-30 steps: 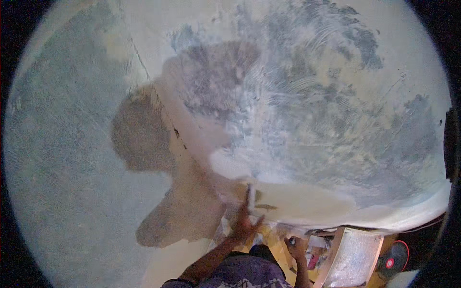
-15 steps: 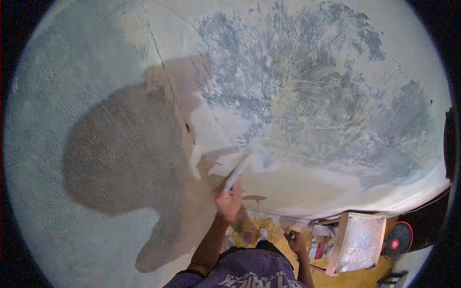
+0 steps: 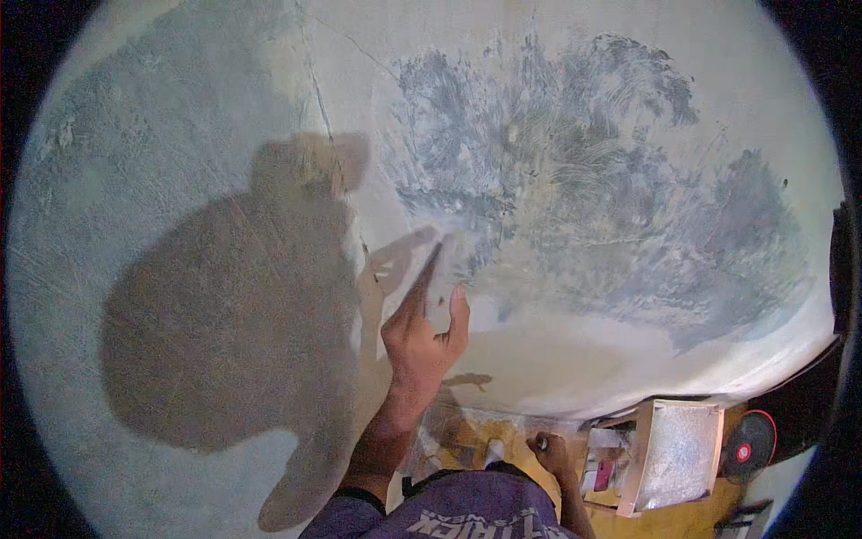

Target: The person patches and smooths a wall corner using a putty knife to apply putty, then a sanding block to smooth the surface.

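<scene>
My left hand (image 3: 420, 346) is raised against the wall (image 3: 575, 350), index finger stretched up and thumb apart. Between them is a flat, pale scraper (image 3: 439, 301), its far edge at the wall by the lower left of a rough blue-grey patch (image 3: 539, 189). The scraper's pale colour blends with the wall, so its outline is unclear. Lower down, close to my body, my right hand (image 3: 552, 454) is closed around a small dark thing with a rounded end (image 3: 541, 443); the rest of it is hidden by the fingers.
A wooden-framed stand (image 3: 678, 456) with a silvery top is at the lower right. Beside it are a pink phone (image 3: 603, 474) and a round black thing with a red rim (image 3: 752, 446). A crack (image 3: 321, 103) runs down the wall. My shadow (image 3: 229, 332) covers much of the left side.
My left hand has moved up the wall with the scraper, and its index finger and thumb have spread. The scraper has turned from edge-on to flatter. My right hand stays low, still closed.
</scene>
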{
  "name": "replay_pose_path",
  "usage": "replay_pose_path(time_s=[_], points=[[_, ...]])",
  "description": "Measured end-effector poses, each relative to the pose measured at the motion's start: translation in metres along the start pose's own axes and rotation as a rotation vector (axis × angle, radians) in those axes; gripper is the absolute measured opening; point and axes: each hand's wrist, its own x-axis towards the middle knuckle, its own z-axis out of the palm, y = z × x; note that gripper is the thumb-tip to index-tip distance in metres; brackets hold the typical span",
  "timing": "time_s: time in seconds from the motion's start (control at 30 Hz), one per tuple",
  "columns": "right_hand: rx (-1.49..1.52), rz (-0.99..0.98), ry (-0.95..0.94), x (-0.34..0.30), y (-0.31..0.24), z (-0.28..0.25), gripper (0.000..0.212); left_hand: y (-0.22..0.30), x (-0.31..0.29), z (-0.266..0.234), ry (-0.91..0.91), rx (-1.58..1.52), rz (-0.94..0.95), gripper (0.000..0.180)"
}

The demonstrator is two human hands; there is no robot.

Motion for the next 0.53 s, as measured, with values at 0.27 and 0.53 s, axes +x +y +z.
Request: replay_pose_path(time_s=[0.27,0.53], points=[[0.010,-0.152,-0.071,0.014,-0.046,-0.002,0.029,-0.018,0.062,0.007,0.133,0.107,0.101,0.076],[0.011,-0.339,-0.333,0.049,-0.145,-0.059,0.023,-0.019,0.128,0.057,0.406,0.040,0.584,0.096]])
